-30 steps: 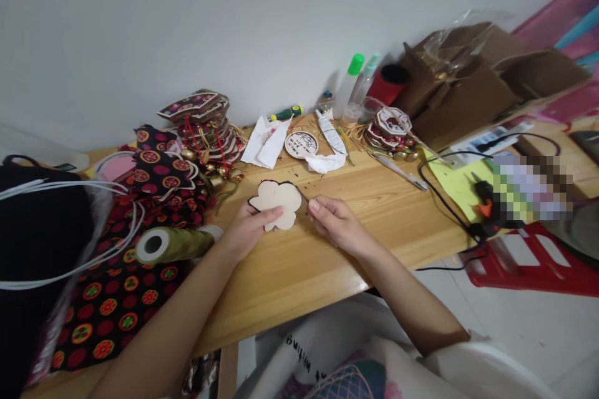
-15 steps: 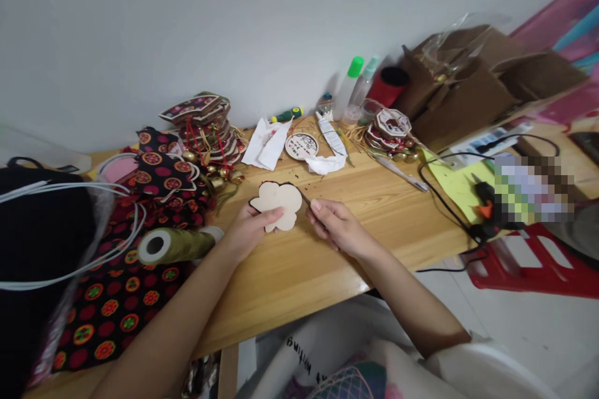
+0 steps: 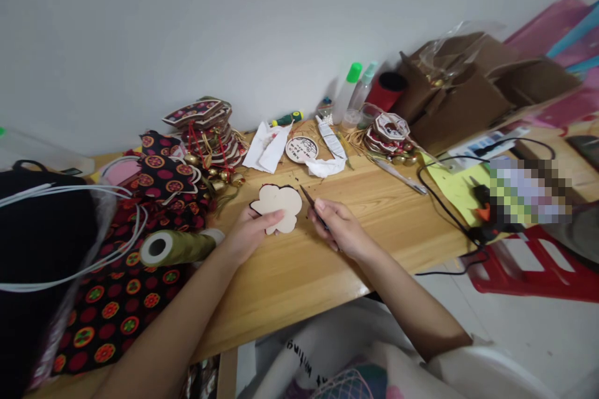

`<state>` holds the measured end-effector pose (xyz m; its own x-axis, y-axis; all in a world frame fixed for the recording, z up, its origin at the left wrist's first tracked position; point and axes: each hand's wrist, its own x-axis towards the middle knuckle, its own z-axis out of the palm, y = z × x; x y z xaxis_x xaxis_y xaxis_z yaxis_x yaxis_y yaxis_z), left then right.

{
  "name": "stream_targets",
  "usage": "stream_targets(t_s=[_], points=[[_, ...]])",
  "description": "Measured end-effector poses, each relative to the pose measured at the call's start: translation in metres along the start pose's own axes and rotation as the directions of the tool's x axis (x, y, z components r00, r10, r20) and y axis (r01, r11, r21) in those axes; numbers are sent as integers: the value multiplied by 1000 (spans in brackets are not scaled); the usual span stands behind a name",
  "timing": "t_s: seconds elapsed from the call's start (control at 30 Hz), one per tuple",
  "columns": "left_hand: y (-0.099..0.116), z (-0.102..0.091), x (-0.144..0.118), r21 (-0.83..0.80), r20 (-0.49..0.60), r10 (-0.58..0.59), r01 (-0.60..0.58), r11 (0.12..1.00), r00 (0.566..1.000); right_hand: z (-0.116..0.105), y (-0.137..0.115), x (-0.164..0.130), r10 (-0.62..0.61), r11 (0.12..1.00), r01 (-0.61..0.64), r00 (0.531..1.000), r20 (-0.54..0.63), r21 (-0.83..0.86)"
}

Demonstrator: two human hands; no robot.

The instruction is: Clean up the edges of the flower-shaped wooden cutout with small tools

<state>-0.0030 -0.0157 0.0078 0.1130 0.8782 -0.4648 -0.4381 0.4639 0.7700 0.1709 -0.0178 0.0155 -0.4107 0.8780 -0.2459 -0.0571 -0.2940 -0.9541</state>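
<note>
My left hand (image 3: 250,234) grips a flat, pale, cloud-shaped piece (image 3: 278,202) by its left side, thumb on top. Dark fabric shows along the piece's upper and left edge. Just to the right, my right hand (image 3: 341,224) is closed around a slim dark tool with a pointed blade (image 3: 310,201); its handle is hidden in the fingers, so I cannot tell if it is scissors or a knife. The blade tip points up and left, close to the piece's right edge but apart from it. Both hands are over the wooden table (image 3: 281,287).
Patterned dark fabric (image 3: 112,308) and an olive roll (image 3: 180,246) lie at left. Behind are stacked ornaments (image 3: 206,131), crumpled white paper (image 3: 267,146), a round printed disc (image 3: 302,149) and bottles (image 3: 349,87). At right are a cardboard box (image 3: 453,112) and a black cable (image 3: 440,215).
The tool's blade has come away from the cloud-shaped piece's right edge and turned, so more of it shows. Both hands stay in nearly the same place.
</note>
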Motion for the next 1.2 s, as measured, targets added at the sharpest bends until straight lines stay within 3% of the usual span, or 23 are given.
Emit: stream_targets(t_s=[0.2, 0.63, 1.2], points=[[1, 0, -1, 17, 14, 14, -14, 1000, 1000, 1, -1, -1, 30, 999, -29, 998, 53, -19], [1, 1, -1, -14, -22, -17, 17, 1000, 1000, 0, 1, 0, 28, 1000, -28, 999, 42, 3], [-1, -1, 1, 11, 12, -9, 9, 1000, 1000, 0, 0, -1, 19, 1000, -19, 1000, 11, 5]])
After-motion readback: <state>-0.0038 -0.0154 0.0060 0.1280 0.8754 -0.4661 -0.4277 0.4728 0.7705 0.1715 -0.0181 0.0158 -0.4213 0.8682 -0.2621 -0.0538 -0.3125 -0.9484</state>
